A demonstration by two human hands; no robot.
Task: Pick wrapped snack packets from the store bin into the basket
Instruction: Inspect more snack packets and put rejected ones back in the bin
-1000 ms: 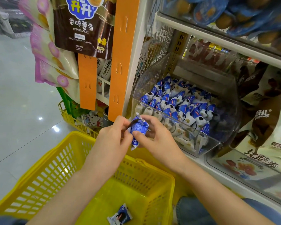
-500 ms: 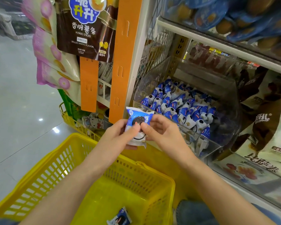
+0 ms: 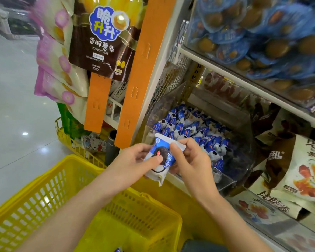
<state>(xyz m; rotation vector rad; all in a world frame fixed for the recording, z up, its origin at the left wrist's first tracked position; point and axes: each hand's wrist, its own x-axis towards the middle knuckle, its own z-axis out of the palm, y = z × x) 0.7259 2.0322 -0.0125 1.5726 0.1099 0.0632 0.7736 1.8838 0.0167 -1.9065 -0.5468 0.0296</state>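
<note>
One snack packet (image 3: 159, 158) sits between both hands, in front of the clear bin (image 3: 238, 171) and above the far rim of the yellow basket (image 3: 44, 195); the left hand (image 3: 133, 160) pinches its left side with the thumb on the printed face, and the right hand (image 3: 191, 160) pinches its upper right edge. Its long axis runs nearly up and down, white crimped end toward the bin, lower end toward the basket, printed face to the camera. One more packet (image 3: 118, 250) shows in the basket, and the pile (image 3: 189, 128) in the bin is too dense to count.
</note>
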